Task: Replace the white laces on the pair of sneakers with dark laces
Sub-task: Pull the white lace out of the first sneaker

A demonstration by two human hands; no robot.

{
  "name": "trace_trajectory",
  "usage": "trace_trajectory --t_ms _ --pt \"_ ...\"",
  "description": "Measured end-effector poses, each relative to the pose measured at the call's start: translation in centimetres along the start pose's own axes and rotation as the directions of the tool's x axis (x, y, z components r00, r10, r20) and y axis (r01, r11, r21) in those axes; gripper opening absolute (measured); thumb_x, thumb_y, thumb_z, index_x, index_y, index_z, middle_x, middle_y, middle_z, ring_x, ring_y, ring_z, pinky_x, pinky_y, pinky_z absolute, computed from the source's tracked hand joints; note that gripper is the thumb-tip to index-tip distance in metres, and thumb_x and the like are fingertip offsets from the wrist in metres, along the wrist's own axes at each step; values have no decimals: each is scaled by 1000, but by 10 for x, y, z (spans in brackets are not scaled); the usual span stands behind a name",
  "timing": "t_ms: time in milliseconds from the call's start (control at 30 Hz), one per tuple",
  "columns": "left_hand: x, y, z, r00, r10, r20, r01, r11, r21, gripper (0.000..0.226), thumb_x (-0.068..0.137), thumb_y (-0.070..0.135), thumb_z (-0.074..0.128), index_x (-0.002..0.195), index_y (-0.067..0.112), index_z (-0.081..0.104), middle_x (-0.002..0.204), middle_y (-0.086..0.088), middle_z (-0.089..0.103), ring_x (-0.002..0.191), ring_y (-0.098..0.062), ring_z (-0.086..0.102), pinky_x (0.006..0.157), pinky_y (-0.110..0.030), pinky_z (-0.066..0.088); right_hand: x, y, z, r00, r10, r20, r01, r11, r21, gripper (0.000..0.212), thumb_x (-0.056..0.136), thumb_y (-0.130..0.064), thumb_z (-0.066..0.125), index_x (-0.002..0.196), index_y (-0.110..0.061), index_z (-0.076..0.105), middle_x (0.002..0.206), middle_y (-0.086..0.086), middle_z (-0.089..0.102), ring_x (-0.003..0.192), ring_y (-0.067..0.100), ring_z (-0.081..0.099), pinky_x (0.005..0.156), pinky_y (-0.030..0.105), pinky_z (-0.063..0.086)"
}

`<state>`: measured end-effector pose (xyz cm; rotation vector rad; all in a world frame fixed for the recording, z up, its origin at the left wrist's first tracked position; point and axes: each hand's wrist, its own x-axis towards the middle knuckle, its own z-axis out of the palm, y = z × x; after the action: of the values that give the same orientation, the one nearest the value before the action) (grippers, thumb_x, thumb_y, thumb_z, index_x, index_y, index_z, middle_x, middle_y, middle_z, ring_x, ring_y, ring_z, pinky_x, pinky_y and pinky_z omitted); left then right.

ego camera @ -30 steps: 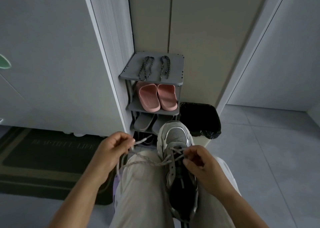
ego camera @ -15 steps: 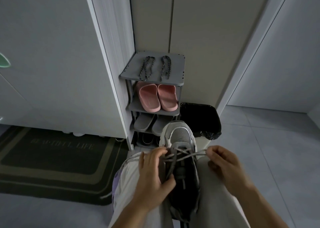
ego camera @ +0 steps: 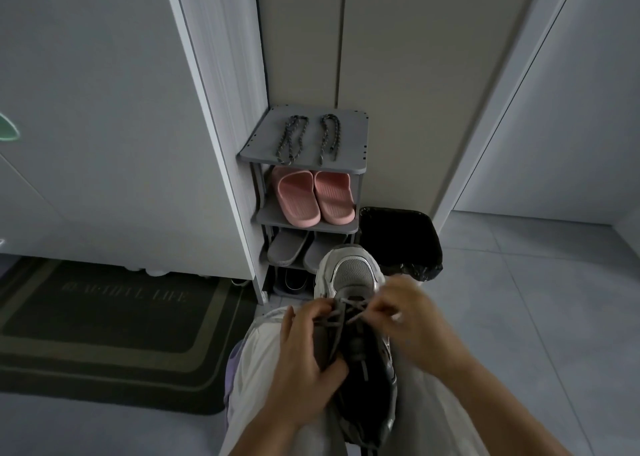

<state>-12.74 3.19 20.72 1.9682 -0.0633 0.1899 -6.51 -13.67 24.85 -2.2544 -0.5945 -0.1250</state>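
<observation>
step: unlacing sneaker (ego camera: 356, 275), I guess | left hand (ego camera: 308, 362) grips its side, right hand (ego camera: 412, 320) pinches white lace (ego camera: 348, 312) | next: tug crossings loose; dark laces (ego camera: 284, 151) at 12 o'clock

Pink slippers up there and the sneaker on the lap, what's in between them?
A pair of grey slippers sits between the pink slippers and the sneaker, one level lower than the pink ones. The head view shows it.

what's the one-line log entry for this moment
left hand: grips sneaker | right hand: pinches white lace | dark laces: on rack
</observation>
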Motion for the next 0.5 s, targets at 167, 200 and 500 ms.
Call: trace_trajectory --t_ms 167,200,500 --pt "0 4 1 999 36 9 -36 999 39 48 63 37 54 109 37 42 112 43 35 115 10 36 104 -60 28 -26 58 -41 782 585 -214 -481 786 389 21 85 -5 63 66 -14 59 71 8 56 65 19 48 53 14 37" --pt "0 4 1 999 43 -1 -43 998 47 48 62 36 54 109 37 41 113 43 34 115 10 35 104 -60 28 -28 61 -36 789 596 -150 -531 784 323 21 85 -5 62 67 -14 59 73 8 58 67 21 49 56 18 38" --pt "1 12 3 996 83 -33 -80 993 84 62 63 35 53 112 63 27 116 42 35 111 11 38 97 -62 34 -5 -15 15 991 -109 -73 75 927 -367 37 73 -52 51 100 -28 56 97 -3 55 90 12 44 80 26 40"
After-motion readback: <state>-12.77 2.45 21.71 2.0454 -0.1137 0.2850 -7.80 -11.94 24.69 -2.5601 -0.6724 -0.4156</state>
